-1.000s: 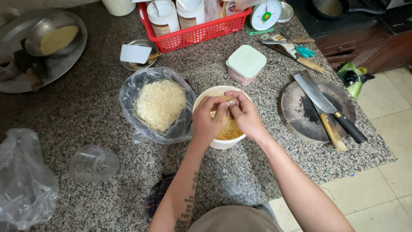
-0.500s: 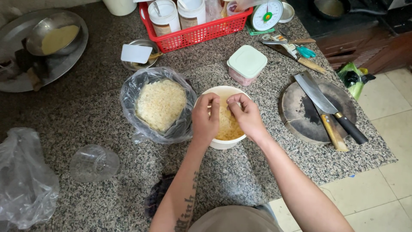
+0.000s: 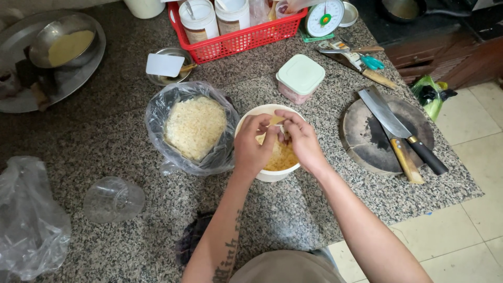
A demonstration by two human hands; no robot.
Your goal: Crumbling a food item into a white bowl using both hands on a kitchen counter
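Observation:
A white bowl [image 3: 246, 118] of yellow food stands on the speckled granite counter [image 3: 105, 152]. Both hands are over it. My left hand [image 3: 255, 147] and my right hand [image 3: 301, 137] pinch one pale yellow piece of food [image 3: 274, 121] between their fingertips above the bowl. To the left of the bowl lies a clear plastic bag [image 3: 193, 128] opened out around a mound of pale shredded or grated food.
A round wooden chopping board [image 3: 361, 131] with a cleaver [image 3: 401, 128] and a second knife lies right. A lidded container [image 3: 299, 77], red basket [image 3: 236, 36], kitchen scale [image 3: 325, 17], metal tray with a bowl [image 3: 52, 52], an overturned plastic cup [image 3: 112, 199] and a crumpled bag [image 3: 29, 217] surround.
The hands dipped toward the yellow food in the bowl, then lifted a little with the piece pinched between the fingertips. Nothing else moved.

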